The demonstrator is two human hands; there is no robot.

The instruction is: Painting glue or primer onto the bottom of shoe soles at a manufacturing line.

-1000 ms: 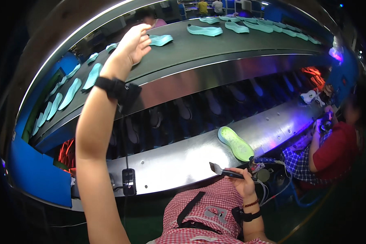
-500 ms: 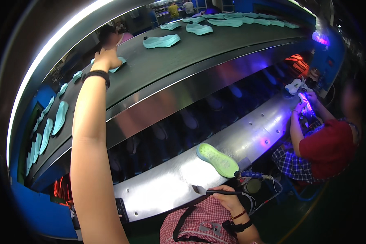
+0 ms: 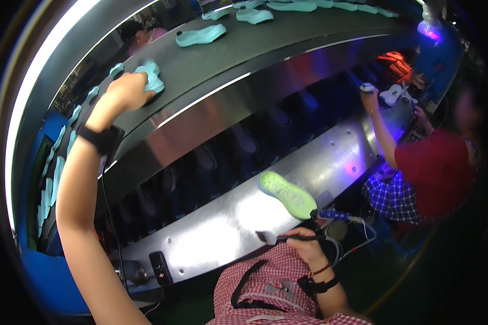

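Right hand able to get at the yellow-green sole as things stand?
Likely yes: the right hand is close, and metal ledge shows between it and the yellow-green sole. It holds a brush, though, so its grip isn't free.

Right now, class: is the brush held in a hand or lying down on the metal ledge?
Held: the right hand grips the brush by its dark handle, and its bristle end points left, beyond the fingers.

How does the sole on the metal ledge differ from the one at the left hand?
The lime sole shows a yellow-green face; the turquoise sole is blue-green. The lime sole lies untouched on the ledge; the turquoise sole is at the left hand. Both are shoe soles.
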